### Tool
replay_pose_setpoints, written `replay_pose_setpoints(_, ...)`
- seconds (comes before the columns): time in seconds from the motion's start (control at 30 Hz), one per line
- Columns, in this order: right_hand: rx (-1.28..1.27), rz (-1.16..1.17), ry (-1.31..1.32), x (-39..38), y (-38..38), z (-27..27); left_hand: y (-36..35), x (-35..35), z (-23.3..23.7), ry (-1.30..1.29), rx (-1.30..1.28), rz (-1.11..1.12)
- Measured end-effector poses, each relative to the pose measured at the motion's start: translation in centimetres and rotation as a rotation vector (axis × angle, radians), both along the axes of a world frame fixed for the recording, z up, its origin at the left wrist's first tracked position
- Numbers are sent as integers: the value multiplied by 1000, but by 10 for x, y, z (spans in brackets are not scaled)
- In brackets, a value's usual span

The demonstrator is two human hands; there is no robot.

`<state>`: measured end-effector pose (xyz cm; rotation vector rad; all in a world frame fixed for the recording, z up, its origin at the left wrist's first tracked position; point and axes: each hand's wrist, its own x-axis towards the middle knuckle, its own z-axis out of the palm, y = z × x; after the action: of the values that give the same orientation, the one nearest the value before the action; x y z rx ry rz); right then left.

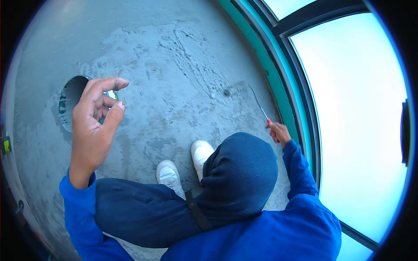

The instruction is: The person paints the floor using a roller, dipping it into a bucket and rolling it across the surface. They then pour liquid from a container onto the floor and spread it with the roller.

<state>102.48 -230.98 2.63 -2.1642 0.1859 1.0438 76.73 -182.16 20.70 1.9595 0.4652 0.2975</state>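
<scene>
My right hand (279,132) grips the red handle of a small paint roller (260,104) near the window side. The thin bent metal rod leads to a grey-coated roller head, which lies at the rough grey floor surface (174,65). On the other side, my left hand (98,111) is raised with fingers curled and thumb apart, and nothing shows between them. Behind it is a round opening (69,98) in the floor, partly hidden by the fingers. A ridged, wet-looking grey band (191,56) runs up from the roller head.
Dark window frames (300,82) with bright panes and a teal strip (257,41) border the right side. My white shoes (169,175) stand on the grey surface below the hands. A small yellow-and-black object (6,145) is at the far left edge.
</scene>
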Motion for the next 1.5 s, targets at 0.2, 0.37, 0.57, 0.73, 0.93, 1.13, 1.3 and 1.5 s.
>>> replay_pose_setpoints(0.2, -82, -148, -15, -54, -63, 27, -4, -8, 9, -4, -7, -6)
replay_pose_setpoints(0.37, 20, -38, -85, -50, -54, -18, -2, -5, 8, -17, 15, -13)
replay_pose_setpoints(0.57, 144, -57, -118, 28, 72, -40, -7, -5, 13, -25, 12, 29)
replay_pose_setpoints(0.73, 218, 10, -135, 75, 161, -25, -6, -8, 11, -94, 38, 97)
replay_pose_setpoints(0.93, 200, 63, -150, 13, 122, -7, 5, -15, 15, -16, 37, 88)
replay_pose_setpoints(1.13, 37, 68, -274, -79, 51, -31, 12, 5, 0, -44, 10, 48)
replay_pose_setpoints(1.3, 118, 30, -167, -49, 112, -41, 12, 10, -2, 9, 34, 35)
replay_pose_setpoints(1.5, 164, 49, -231, 44, 227, -67, 17, -1, 1, 24, 99, 82)
